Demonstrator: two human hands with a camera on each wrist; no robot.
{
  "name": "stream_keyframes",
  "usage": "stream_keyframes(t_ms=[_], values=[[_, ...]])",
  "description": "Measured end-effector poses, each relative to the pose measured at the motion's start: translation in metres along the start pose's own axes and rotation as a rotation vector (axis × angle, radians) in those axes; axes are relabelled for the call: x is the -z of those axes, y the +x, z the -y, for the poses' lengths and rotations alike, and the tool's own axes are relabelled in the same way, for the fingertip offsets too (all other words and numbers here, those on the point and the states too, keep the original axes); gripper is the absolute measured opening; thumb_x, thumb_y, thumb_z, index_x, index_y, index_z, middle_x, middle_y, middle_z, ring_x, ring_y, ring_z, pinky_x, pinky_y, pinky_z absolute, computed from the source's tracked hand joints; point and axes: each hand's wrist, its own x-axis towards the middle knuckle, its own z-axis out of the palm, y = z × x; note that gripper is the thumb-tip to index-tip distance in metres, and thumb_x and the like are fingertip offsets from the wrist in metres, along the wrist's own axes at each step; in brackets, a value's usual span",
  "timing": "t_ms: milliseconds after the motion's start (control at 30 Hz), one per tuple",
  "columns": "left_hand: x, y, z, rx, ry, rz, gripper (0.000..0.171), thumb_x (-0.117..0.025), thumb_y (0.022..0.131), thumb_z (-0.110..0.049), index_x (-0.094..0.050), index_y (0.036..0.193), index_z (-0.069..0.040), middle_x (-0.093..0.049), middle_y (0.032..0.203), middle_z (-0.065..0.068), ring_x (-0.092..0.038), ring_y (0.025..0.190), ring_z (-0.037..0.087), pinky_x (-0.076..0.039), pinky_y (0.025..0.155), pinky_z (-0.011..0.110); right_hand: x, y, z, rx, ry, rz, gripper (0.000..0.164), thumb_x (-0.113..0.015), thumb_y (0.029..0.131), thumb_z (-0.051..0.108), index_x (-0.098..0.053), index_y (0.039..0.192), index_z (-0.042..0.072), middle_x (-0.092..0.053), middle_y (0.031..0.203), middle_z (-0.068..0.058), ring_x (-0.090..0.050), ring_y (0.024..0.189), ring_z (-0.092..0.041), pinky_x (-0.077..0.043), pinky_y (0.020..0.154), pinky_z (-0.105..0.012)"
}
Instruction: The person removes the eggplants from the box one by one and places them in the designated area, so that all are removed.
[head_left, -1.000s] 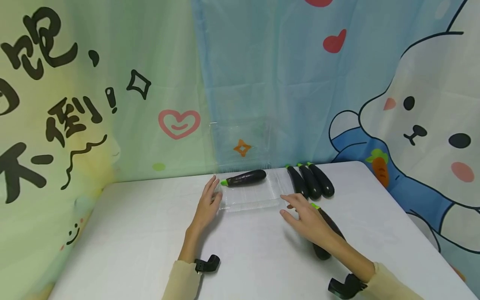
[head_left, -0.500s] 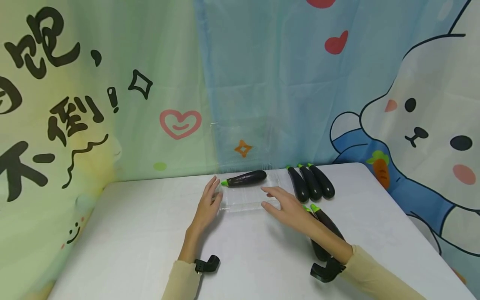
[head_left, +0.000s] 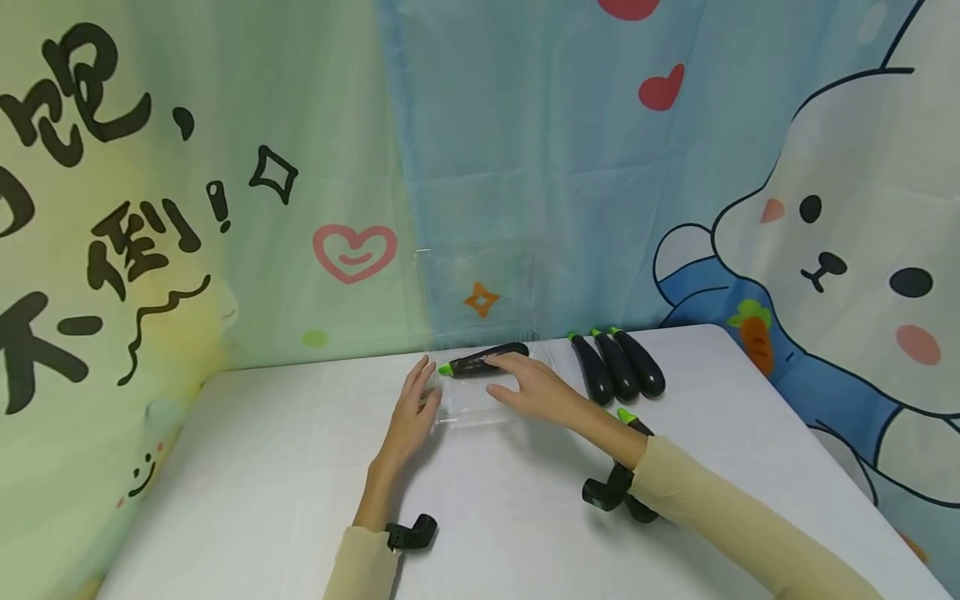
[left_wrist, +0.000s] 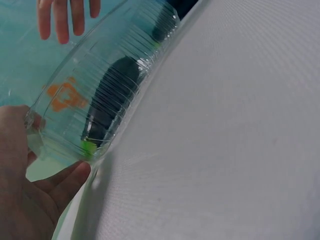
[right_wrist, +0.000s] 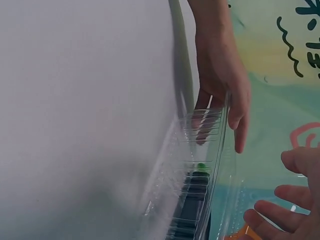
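Observation:
A clear plastic clamshell box [head_left: 468,408] stands with its lid raised at the far side of the table. Inside lies one dark eggplant [head_left: 467,365] with a green stem end. My left hand [head_left: 415,412] rests at the box's left end, fingers fairly straight; in the left wrist view its thumb [left_wrist: 75,180] touches the near corner. Over the box reaches my right hand [head_left: 534,390], its fingers spread, with fingertips overlapping the eggplant in the head view. The right wrist view shows those fingers [right_wrist: 277,215] apart, holding nothing, beside the raised lid.
Three eggplants [head_left: 617,367] lie side by side right of the box. More eggplant shows near the right forearm: a green-stemmed end [head_left: 628,417] and a dark rounded end [head_left: 642,510], partly hidden by the sleeve. A printed curtain [head_left: 480,167] hangs behind the white table [head_left: 285,483].
My right hand has moved left and farther in, from the box's right side to above the eggplant inside it. The left hand has stayed at the box's left end.

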Motion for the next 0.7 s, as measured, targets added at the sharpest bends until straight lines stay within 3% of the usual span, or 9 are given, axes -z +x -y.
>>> stream_keyframes(t_ms=[300, 700], values=[[-0.001, 0.0, -0.001, 0.006, 0.005, 0.007, 0.049, -0.046, 0.101, -0.019, -0.038, 0.149, -0.011, -0.025, 0.161, 0.002, -0.053, 0.129, 0.035, -0.045, 0.107, 0.05, -0.004, 0.022, -0.009, 0.009, -0.055, 0.072, 0.054, -0.057, 0.097, 0.033, -0.047, 0.144, 0.008, -0.049, 0.146, -0.015, -0.045, 0.136, -0.034, -0.041, 0.11, -0.053], [-0.002, -0.001, -0.001, 0.007, 0.006, -0.004, 0.049, -0.047, 0.101, -0.016, -0.038, 0.149, -0.01, -0.026, 0.161, 0.0, -0.051, 0.131, 0.034, -0.044, 0.108, 0.049, -0.016, 0.07, -0.031, -0.032, -0.178, 0.161, 0.055, -0.057, 0.097, 0.032, -0.046, 0.144, 0.006, -0.048, 0.147, -0.015, -0.044, 0.138, -0.032, -0.037, 0.114, -0.048]])
